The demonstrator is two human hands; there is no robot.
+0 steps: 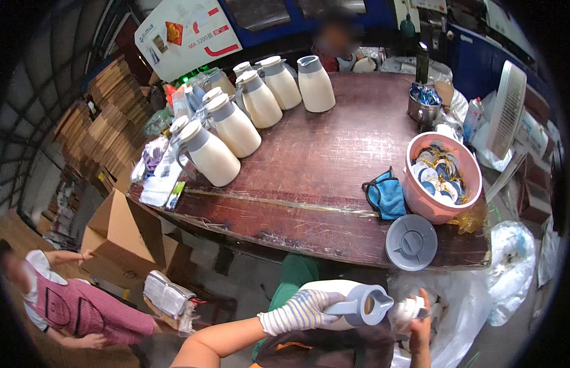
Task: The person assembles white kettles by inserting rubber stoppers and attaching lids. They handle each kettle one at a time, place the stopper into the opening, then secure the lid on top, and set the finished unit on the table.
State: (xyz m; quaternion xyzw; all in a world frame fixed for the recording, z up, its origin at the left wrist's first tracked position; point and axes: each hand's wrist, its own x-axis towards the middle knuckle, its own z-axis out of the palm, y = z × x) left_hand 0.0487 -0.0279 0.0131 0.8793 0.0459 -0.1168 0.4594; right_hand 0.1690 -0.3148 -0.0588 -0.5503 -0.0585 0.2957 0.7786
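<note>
My left hand point(300, 313), in a white striped knit glove, is wrapped round the grey handle of a cream vacuum jug point(366, 305). The jug lies tilted on its side over my lap, its grey spout pointing right and its mouth uncovered. Just right of the spout, my bare right hand point(422, 330) grips a white part that looks like a jug stopper point(407, 308); it is slightly blurred and apart from the jug. A round grey lid point(411, 242) lies at the table's near edge. Several cream jugs with grey tops point(214, 153) stand at the table's left and far side.
On the dark red table point(285, 165), a pink bucket point(441, 178) holds many round tags, with a blue cloth point(386, 195) beside it. A white fan point(508, 110) stands right. Clear plastic bags point(462, 313) hang below. A co-worker in pink point(88, 297) handles a cardboard box point(122, 236).
</note>
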